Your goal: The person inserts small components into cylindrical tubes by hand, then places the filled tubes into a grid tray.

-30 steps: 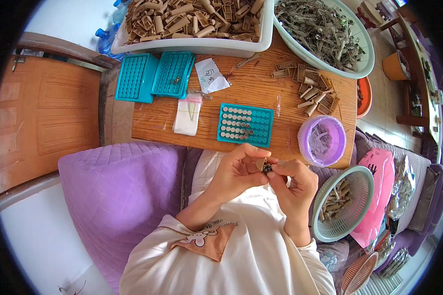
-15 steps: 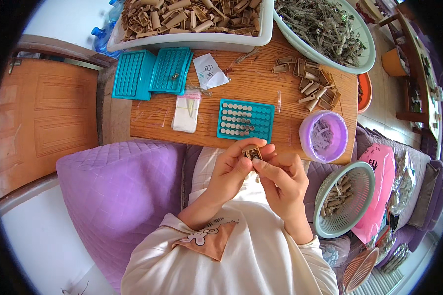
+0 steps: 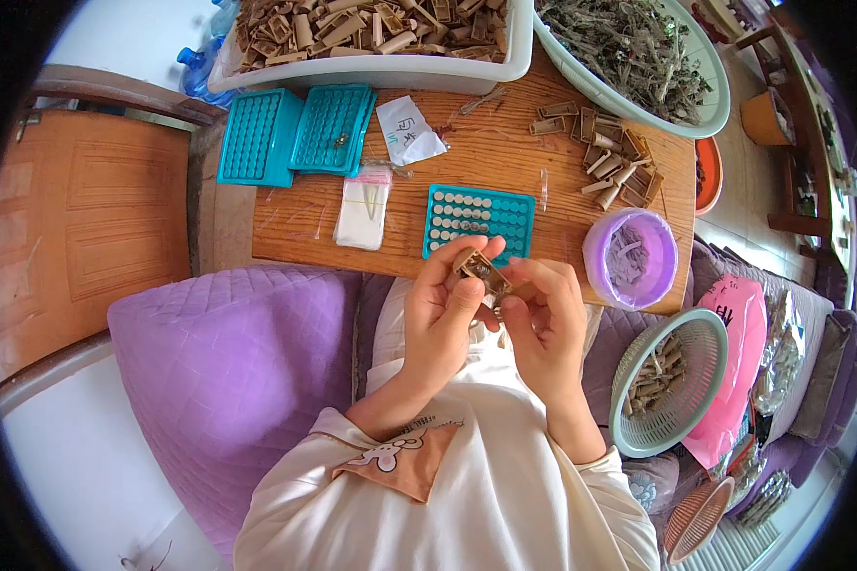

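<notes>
Just over the table's front edge I hold a small hollow brown plastic casing [image 3: 483, 272], its open side turned up. My left hand [image 3: 440, 319] grips its upper left end between thumb and fingers. At the lower right end, my right hand [image 3: 548, 328] has its thumb and fingers closed on the casing; part of that end is hidden. Small dark bits show inside, too small to make out. Right behind the hands lies a teal tray [image 3: 514, 216] with rows of round silvery pieces [image 3: 459, 213] in its left part; the fingers cover its front edge.
More brown casings fill a white bin [image 3: 400, 78] and lie in a pile [image 3: 619, 157]. Stacked teal trays [image 3: 257, 138], clear bags [image 3: 360, 211] and a paper note [image 3: 409, 131] are at left. Right stand a purple tub [image 3: 598, 252], a basin of dried plants [image 3: 724, 105] and a basket [image 3: 714, 381].
The casing has tilted, so more of its length and open inside shows. My right hand has shifted slightly down and away from my left fingers. The hands now overlap the tray's front edge.
</notes>
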A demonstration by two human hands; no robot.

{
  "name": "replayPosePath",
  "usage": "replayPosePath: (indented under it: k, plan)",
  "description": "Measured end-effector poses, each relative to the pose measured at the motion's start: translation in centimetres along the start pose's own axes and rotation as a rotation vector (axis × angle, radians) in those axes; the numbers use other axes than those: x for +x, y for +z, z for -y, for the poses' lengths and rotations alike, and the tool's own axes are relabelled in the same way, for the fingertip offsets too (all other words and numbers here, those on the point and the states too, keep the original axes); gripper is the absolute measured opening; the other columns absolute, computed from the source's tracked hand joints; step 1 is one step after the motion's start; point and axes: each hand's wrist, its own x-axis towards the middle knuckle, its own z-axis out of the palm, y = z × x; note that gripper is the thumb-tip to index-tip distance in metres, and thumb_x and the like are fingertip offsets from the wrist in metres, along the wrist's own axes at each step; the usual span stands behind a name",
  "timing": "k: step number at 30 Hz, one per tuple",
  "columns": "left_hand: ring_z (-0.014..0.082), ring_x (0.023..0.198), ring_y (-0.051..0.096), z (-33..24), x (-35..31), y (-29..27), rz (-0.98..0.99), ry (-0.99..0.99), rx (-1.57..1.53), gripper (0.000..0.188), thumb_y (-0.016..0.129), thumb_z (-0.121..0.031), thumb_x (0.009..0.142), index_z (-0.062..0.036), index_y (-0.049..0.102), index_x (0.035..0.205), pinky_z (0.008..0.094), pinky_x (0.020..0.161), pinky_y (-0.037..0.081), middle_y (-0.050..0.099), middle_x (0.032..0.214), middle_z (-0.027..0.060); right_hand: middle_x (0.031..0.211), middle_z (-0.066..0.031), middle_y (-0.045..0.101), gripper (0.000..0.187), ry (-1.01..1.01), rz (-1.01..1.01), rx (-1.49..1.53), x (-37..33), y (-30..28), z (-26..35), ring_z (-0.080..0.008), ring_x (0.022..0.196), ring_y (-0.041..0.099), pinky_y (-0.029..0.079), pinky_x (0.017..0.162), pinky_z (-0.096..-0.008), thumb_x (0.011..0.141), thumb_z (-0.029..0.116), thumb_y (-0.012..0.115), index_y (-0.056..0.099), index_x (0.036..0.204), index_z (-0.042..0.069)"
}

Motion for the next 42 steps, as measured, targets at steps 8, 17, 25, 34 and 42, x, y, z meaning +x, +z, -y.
replayPosePath:
  k: [8, 17, 25, 34, 42]
  plan:
    - [0.0130, 0.086, 0.056, 0.2, 0.0, 0.0, -0.019, 0.127, 0.117, 0.033, 0.047, -0.015, 0.084, -0.0014, 0.038, 0.113, 0.0188, 0.055, 0.048, 0.051, 0.107, 0.0119, 0.093, -0.0123, 0.047, 0.030, -0.147, -0.095, -0.110, 0.0, 0.4, -0.7, -0.0189, 0.077, 0.055, 0.050, 0.059, -0.0246, 0.069, -0.011, 0.052, 0.052, 0.096, 0.000]
    - [0.0148, 0.084, 0.056, -0.2, 0.1, -0.1, -0.028, 0.054, 0.059, 0.034, 0.048, -0.016, 0.084, -0.0020, 0.039, 0.113, 0.0211, 0.058, 0.050, 0.051, 0.105, 0.0113, 0.094, -0.0129, 0.048, 0.029, -0.044, -0.049, -0.014, 0.1, 1.0, -1.1, -0.0197, 0.080, 0.057, 0.050, 0.061, -0.0248, 0.069, -0.013, 0.050, 0.051, 0.095, -0.001]
    - [0.0221, 0.086, 0.057, 0.6, 0.7, -0.6, -0.053, -0.029, -0.212, 0.037, 0.048, -0.018, 0.083, -0.0035, 0.037, 0.115, 0.0320, 0.074, 0.050, 0.051, 0.105, 0.0124, 0.099, -0.0123, 0.050, 0.031, 0.126, 0.045, 0.147, 0.5, 1.1, -2.9, -0.0175, 0.085, 0.056, 0.047, 0.068, -0.0231, 0.071, -0.016, 0.044, 0.049, 0.098, -0.002]
    - [0.0128, 0.093, 0.051, 1.7, -0.4, -0.6, -0.062, 0.092, 0.209, 0.030, 0.049, -0.009, 0.083, -0.0002, 0.044, 0.111, 0.0223, 0.080, 0.041, 0.051, 0.105, 0.0091, 0.088, -0.0076, 0.056, 0.033, 0.088, 0.012, 0.411, 1.5, 1.5, -2.4, -0.0137, 0.080, 0.056, 0.046, 0.072, -0.0243, 0.069, -0.012, 0.048, 0.048, 0.101, -0.004]
    - [0.0094, 0.088, 0.050, 3.0, -1.8, -1.3, -0.054, 0.042, 0.187, 0.030, 0.049, -0.010, 0.083, 0.0007, 0.044, 0.111, 0.0206, 0.076, 0.040, 0.051, 0.099, 0.0051, 0.082, -0.0085, 0.058, 0.034, 0.177, 0.237, 0.195, 0.8, 0.3, -2.5, -0.0124, 0.075, 0.056, 0.047, 0.071, -0.0254, 0.067, -0.011, 0.050, 0.050, 0.099, -0.003]
